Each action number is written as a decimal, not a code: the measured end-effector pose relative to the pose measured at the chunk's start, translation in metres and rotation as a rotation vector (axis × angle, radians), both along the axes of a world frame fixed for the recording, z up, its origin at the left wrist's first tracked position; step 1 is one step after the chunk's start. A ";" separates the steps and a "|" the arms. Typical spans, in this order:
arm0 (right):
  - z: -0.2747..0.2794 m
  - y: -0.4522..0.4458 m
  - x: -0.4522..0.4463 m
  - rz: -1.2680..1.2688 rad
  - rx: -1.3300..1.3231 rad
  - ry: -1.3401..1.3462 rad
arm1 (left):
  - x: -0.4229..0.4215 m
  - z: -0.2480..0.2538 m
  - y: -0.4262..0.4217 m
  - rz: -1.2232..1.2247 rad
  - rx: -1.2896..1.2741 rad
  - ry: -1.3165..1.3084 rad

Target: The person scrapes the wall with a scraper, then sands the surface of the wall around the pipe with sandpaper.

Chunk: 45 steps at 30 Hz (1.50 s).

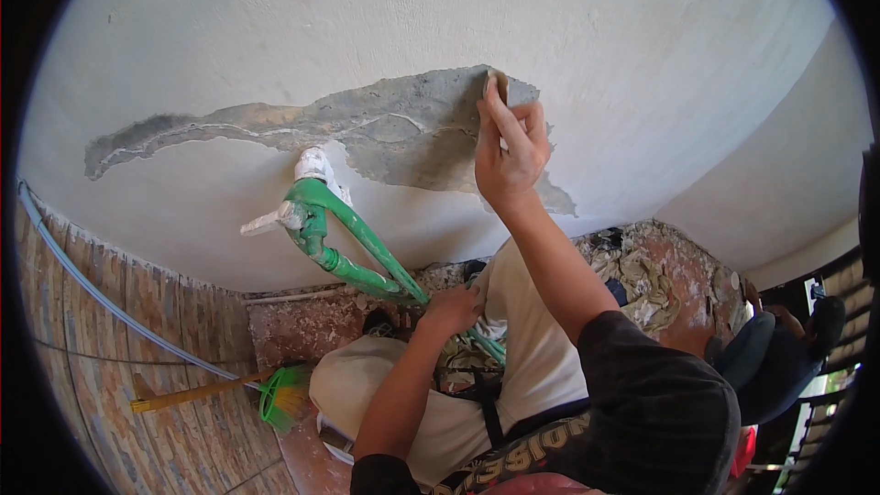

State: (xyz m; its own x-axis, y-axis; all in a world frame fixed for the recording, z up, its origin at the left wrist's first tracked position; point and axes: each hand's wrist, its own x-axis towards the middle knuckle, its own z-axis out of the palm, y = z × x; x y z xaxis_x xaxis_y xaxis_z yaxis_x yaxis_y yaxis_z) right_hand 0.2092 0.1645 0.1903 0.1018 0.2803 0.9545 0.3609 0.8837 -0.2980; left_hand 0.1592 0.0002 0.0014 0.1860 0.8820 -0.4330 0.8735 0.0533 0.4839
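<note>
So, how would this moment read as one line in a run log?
right hand: holding small flat piece at grey wall patch | left hand: low, near green pipework, grip unclear

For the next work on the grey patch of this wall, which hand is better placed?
Probably the right hand: it pinches a small flat piece at the grey patch. The left hand is low, near the green pipes, away from the patch.

Soft, fairly bright daylight; gentle shadows on the wall [412,0]; fisheye curvature bends edges, with black corners.
</note>
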 end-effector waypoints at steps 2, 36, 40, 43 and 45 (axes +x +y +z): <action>0.004 0.000 -0.001 0.008 0.024 0.034 | 0.000 -0.002 0.000 -0.010 -0.005 -0.005; -0.020 0.035 0.074 -0.006 0.134 -0.429 | 0.007 -0.002 -0.001 -0.020 -0.011 -0.044; 0.029 0.030 0.042 -0.041 0.224 -0.381 | -0.001 -0.016 0.002 0.005 0.013 -0.042; 0.005 0.036 0.062 -0.085 0.258 -0.357 | -0.001 -0.015 -0.002 -0.006 0.029 -0.034; -0.018 0.044 0.082 -0.118 0.266 -0.368 | -0.002 -0.014 -0.001 -0.004 0.049 -0.029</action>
